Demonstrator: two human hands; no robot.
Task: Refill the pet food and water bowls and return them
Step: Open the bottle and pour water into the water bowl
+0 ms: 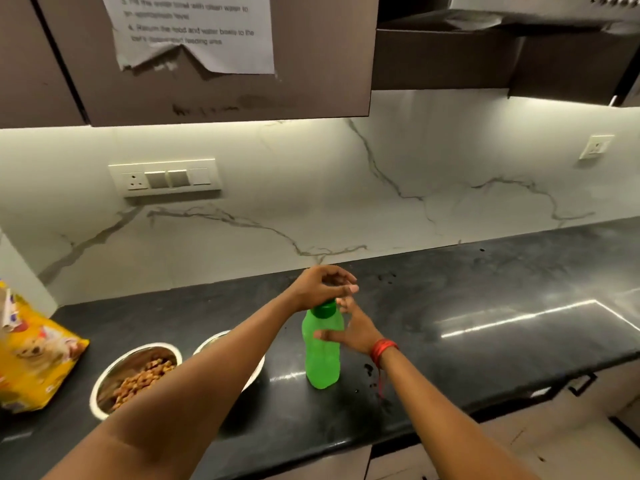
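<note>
- Left hand (323,284): held directly over the cap (325,308), fingers curled with the tips drawn toward the thumb. Nothing is seen between them, but the hand is blurred, and it cannot be told whether it is clenched or touches the cap.
- Right hand (353,329): released, with fingers spread and nearly straight. The thumb is laid across the front of the bottle (320,362) below its shoulder, and the fingertips are seen beside the neck. A red thread (382,351) is worn at this wrist.
- Bottle: green translucent plastic, waisted at mid-height, closed by a darker green cap. It stands upright on the black countertop (485,306), near the front edge and between the two forearms.
- Food bowl (116,370): a round steel bowl on the countertop, well to the left of the bottle, with brown kibble (145,375) heaped toward one side.
- Second bowl (211,339): steel, just beside the food bowl on the bottle's side. It is largely covered by the left forearm, so its contents cannot be seen.
- Food bag (34,362): yellow, printed with a dog, lying at the left edge of the countertop near the food bowl.
- Printed sheet (194,32): fixed to the cabinet door above, its lower edge torn.
</note>
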